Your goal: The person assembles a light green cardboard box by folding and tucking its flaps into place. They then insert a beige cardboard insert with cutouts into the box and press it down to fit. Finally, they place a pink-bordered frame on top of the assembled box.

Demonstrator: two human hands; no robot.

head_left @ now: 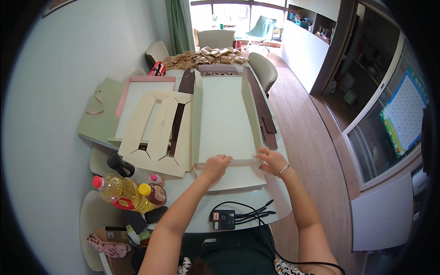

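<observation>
1. Far left: pale green bag (94, 114) with a ribbon handle, lying by the wall; beside it a pink-edged box (149, 79) with a white inside, partly covered by a cream cut-out sheet (160, 137) with slots and slits.
2. Near left, table edge: black object (121, 164), kind unclear; bottle of yellow oil (120, 189) with a red cap; just right of it a small pink-capped bottle (156, 179) and a yellow-lidded jar (158, 195).
3. Middle: long open box (227, 119), white floor, pale green-cream side walls, lying lengthwise away from me on the white table (279, 199); brown packets (208, 57) heaped beyond its far end.
4. My left hand (217, 166): at the box's near edge, left of its middle; fingers bent and drawn together, thumb close, pinching that edge; the near flap (236, 179) lies below, toward me.
5. Nearer still, between my forearms: small black device (223, 220) with black cables.
6. My right hand (271, 160): at the near right corner of the box; half open, fingers on the corner, thumb held apart lower down; whether it grips the card I cannot tell; bracelet (283, 170) on the wrist.
7. Along the box's right side: dark brown card strip (266, 124).
</observation>
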